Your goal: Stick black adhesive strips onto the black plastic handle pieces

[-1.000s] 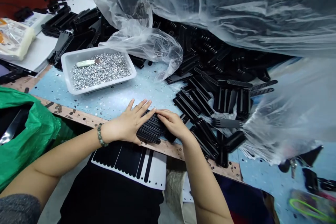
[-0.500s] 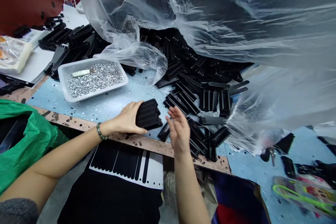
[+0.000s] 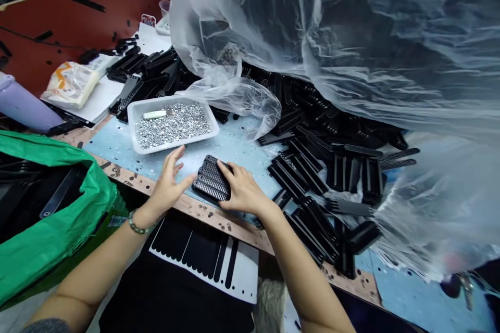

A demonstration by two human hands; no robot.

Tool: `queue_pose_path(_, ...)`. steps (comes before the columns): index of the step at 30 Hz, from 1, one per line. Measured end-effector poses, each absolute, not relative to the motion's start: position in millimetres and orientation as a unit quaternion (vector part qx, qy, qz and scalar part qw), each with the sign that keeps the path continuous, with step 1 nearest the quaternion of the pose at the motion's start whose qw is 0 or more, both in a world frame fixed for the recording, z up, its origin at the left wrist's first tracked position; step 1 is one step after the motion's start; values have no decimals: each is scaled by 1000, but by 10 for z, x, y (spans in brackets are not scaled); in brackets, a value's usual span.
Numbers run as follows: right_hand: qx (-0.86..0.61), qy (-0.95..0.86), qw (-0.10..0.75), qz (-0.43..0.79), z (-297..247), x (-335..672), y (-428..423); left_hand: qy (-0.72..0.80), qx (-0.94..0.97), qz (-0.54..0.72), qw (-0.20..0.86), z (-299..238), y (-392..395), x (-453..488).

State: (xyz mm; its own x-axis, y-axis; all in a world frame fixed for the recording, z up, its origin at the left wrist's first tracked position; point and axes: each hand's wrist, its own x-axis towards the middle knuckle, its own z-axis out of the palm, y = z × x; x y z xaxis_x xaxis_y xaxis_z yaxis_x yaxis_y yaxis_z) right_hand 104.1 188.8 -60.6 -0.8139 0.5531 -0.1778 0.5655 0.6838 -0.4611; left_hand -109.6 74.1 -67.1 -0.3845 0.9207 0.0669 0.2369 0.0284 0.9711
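A compact stack of black strips with a cross-hatched surface rests near the front edge of the blue tabletop. My right hand is closed around its right end, thumb toward me. To the left of the stack, my left hand hangs open with fingers spread, its thumb close to the stack's left end. Behind them stands a white plastic tray of small shiny metal pieces, with a pale-handled tool lying on top. Loose black strips are heaped to the right of my right hand.
A large translucent plastic bag bulges over the back and right. At left are a green bag of black parts, a wrapped packet and a purple cylinder. A white sheet with black strips lies below the table edge.
The stack has passed from my left hand to my right hand. My left hand has let go and opened, moving left of it. The view has swung to the left.
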Motion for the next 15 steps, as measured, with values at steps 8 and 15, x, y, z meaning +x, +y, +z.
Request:
queue_pose_path(8, 296, 914, -134, -244, -233, 159, 2545, 795, 565, 211, 68, -200, 1333, -2055)
queue_pose_path(15, 313, 925, 8, -216, -360, -990, 2667, 810, 563, 74, 145, -338, 1803, -2200)
